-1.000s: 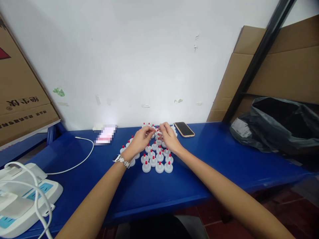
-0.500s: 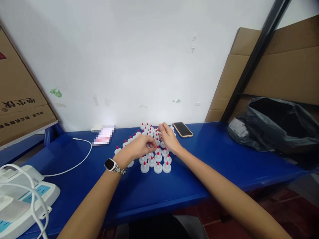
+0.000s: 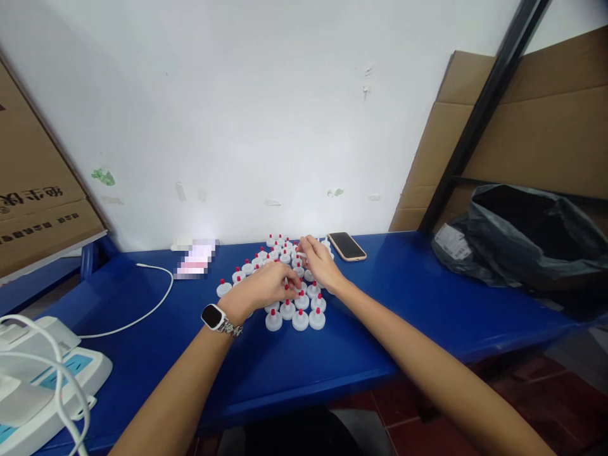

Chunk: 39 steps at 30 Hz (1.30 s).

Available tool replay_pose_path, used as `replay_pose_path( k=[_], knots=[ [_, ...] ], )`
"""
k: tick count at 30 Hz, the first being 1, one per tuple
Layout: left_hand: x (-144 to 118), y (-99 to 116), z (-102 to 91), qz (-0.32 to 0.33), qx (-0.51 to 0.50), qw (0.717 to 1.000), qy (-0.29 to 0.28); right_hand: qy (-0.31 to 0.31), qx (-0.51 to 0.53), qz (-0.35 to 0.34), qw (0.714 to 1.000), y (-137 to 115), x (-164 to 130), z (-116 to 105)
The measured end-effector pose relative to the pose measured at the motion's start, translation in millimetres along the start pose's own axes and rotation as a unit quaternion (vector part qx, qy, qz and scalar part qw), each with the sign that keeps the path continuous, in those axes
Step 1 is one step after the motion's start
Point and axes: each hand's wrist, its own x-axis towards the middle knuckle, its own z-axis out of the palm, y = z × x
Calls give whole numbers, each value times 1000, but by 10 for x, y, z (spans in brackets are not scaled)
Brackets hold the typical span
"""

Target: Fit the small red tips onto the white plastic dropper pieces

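At the left, a cable (image 3: pixel 156 304) lies on the blue table (image 3: pixel 403 297). Your left hand (image 3: pixel 270 283) has come away from your right and dropped toward you, over the middle of the red-tipped caps (image 3: pixel 300 321). Its fingers are curled nearly together, low among the tips; you can't tell here whether they grip one. The caps stand upright in a cluster under and around both hands. Your right hand (image 3: pixel 319 263) stays at the cluster's far right, fingers bent close around something pale, too small to make out, so your hands now work apart. Just beyond it lies a phone (image 3: pixel 348 246).
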Motion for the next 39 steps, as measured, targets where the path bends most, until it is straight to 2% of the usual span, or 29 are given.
replay_pose_path(
  k=[6, 11, 13, 16, 19, 23, 34, 39],
  knots=[
    [37, 60, 47, 33, 32, 999, -5, -7, -10, -4, 1000, -25, -11, -3],
    [61, 45, 94, 18, 38, 999, -10, -9, -9, -2, 1000, -34, -10, -7],
    [62, 25, 76, 20, 31, 999, 9, -8, -6, 0, 1000, -35, -6, -10],
    [44, -9, -17, 15, 0, 998, 68, -5, 3, 5, 1000, -40, -4, -12],
    [7, -39, -136, -30, -53, 991, 122, -9, 13, 7, 1000, -57, -16, -6],
    [-14, -68, -192, -76, -130, 979, 136, -12, 29, 13, 999, -92, -38, 9],
    [97, -56, 31, -24, -215, 959, 181, -7, 34, 18, 999, -79, -27, 6],
    [161, -64, 109, -12, -284, 933, 221, -7, 54, 22, 998, -63, -14, 17]
  ],
)
